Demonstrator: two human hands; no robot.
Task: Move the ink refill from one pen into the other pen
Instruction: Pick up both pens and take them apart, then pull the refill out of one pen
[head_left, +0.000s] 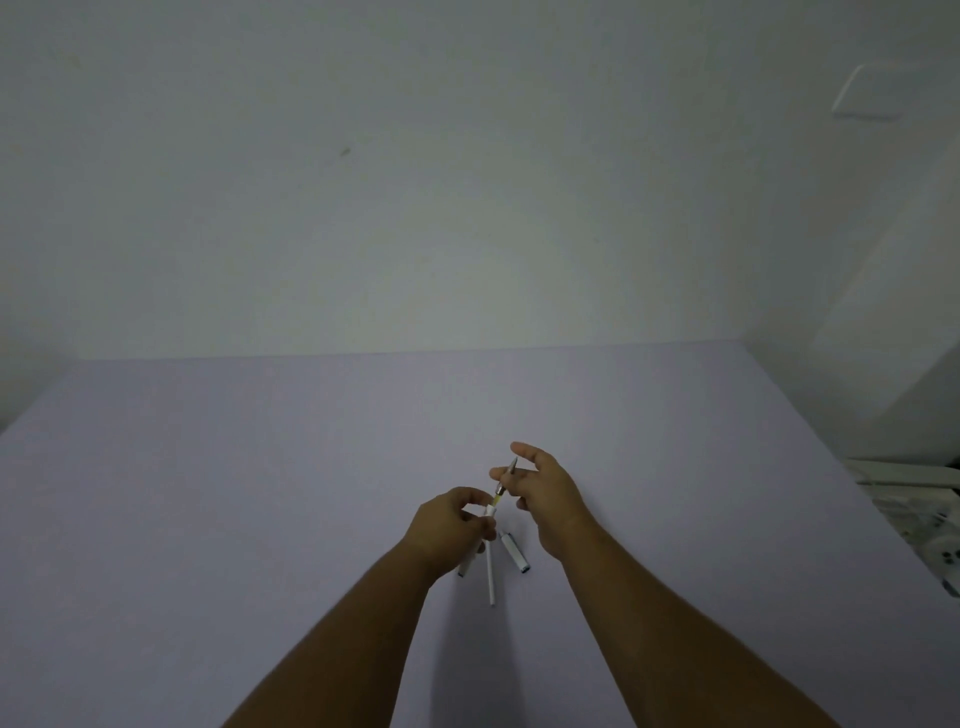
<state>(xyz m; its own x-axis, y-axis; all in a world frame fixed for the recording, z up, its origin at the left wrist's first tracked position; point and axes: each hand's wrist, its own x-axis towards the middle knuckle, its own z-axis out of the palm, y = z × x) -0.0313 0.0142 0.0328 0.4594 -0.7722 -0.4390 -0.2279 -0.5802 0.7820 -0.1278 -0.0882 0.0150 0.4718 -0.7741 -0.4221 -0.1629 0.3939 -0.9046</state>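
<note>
Left hand (451, 525) grip pinching white pen barrel (470, 560), right hand (545, 493) grip pinching protruding ink refill (503, 486)

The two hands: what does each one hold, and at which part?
The left hand holds a white pen barrel near its open upper end. The right hand pinches the ink refill near its tip; the refill's lower end enters that barrel.

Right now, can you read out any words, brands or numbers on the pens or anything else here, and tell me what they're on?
None can be read.
Pen barrel in the left hand: plain white, no print visible.
Refill at the right hand: too small to show any marking.
Pen parts on the table, like the cap: dark tips only, no text legible.
</note>
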